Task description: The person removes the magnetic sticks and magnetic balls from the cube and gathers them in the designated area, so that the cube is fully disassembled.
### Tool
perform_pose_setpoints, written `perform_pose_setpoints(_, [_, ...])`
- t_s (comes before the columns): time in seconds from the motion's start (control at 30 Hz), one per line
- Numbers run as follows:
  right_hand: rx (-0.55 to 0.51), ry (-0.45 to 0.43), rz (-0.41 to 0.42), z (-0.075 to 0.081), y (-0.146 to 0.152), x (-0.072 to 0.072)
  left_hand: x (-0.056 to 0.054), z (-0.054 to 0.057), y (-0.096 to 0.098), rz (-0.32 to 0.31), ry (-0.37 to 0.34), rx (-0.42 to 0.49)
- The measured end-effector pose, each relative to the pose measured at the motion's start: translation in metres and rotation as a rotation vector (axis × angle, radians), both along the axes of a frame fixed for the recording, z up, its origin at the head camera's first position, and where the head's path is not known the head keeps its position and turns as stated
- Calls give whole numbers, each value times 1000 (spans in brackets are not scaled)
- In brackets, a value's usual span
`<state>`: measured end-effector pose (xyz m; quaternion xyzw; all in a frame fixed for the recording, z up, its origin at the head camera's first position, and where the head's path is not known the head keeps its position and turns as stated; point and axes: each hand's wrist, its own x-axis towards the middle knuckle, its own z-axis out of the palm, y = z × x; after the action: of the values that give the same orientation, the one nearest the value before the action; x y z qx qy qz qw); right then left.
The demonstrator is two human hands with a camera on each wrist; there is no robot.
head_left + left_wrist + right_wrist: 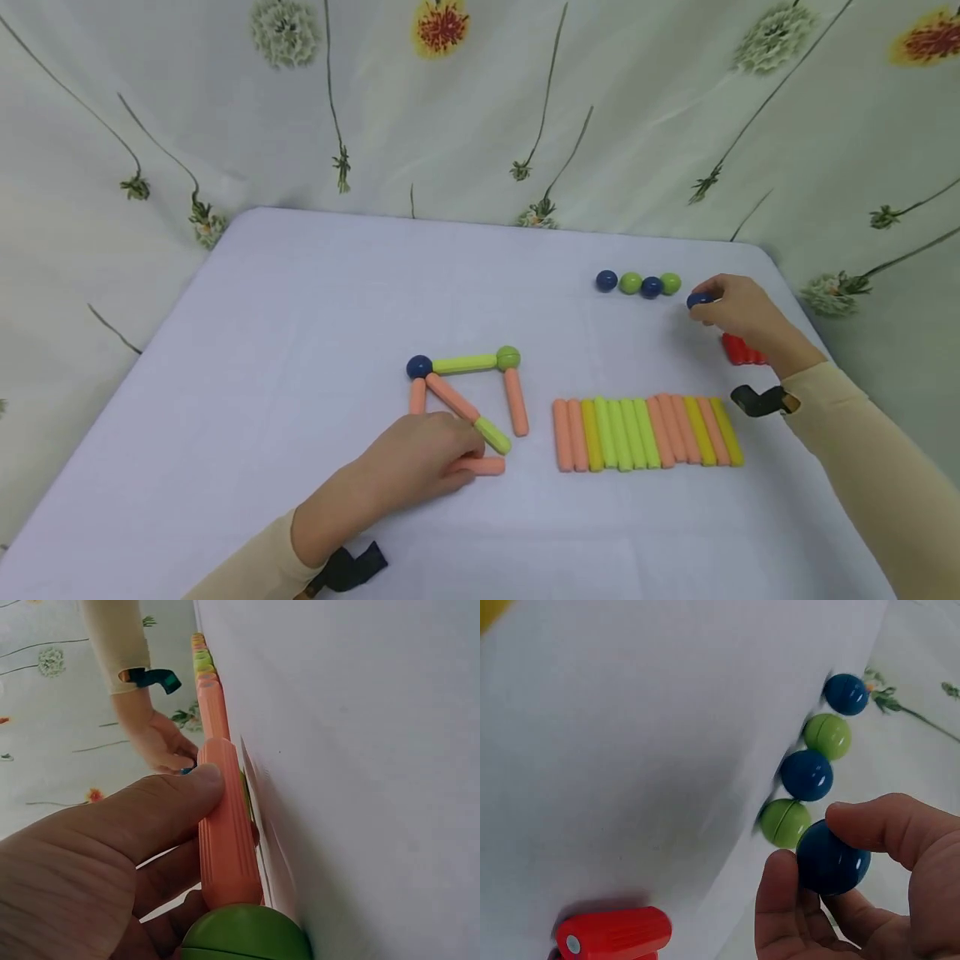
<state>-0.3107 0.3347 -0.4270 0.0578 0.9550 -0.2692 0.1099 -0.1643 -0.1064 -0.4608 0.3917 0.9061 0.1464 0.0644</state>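
My left hand [408, 458] grips a ribbed salmon-pink rod [229, 847] low over the table, thumb along its side. One end of that rod meets a green ball [244, 934], which my hand hides in the head view. Beyond it lies a partly built frame: a navy ball [419, 367], a lime rod [465, 363], a green ball [507, 357] and a pink rod [516, 402] down the right side. A slanting pink rod [452, 396] lines up with a short lime piece [492, 436]. At the back right, my right hand [742, 312] pinches a navy ball [831, 861] between thumb and fingers.
Several navy and green balls [631, 283] form a row at the table's back right. Pink, lime and yellow rods [624, 433] lie side by side right of the frame. Red rods [738, 350] sit under my right forearm, near the table's right edge.
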Motion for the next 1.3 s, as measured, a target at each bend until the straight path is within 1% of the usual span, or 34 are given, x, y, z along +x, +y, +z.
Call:
perform_pose_setpoints(0.1, [19, -12, 1, -8, 12, -18, 0, 1, 0, 5, -3, -12])
perform_pose_setpoints(0.2, [35, -34, -21, -15, 23, -33, 1, 0, 0, 9, -7, -21])
perform_pose_setpoints(0.3, [52, -65, -44, -21, 31, -44, 1, 0, 1, 5, -13, -19])
perform_pose_setpoints(0.37, [51, -77, -55, -23, 34, -47, 2, 0, 1, -1, -2, -17])
perform_pose_setpoints(0.5, [27, -77, -68, -26, 36, -51, 3, 2, 0, -11, 15, -20])
perform_pose_setpoints(0.67, [6, -64, -83, -30, 32, -55, 4, 3, 0, -18, 7, -15])
perform_pose_setpoints(0.83, [7, -48, -92, -33, 28, -62, 3, 3, -1, -13, 8, -12])
perform_pose_setpoints(1.13, [21, -66, -122, -28, 27, -60, 4, 3, -1, -14, 13, -3])
perform_pose_setpoints(1.3, [22, -60, -99, -27, 28, -58, 3, 2, -1, -14, 12, -5])
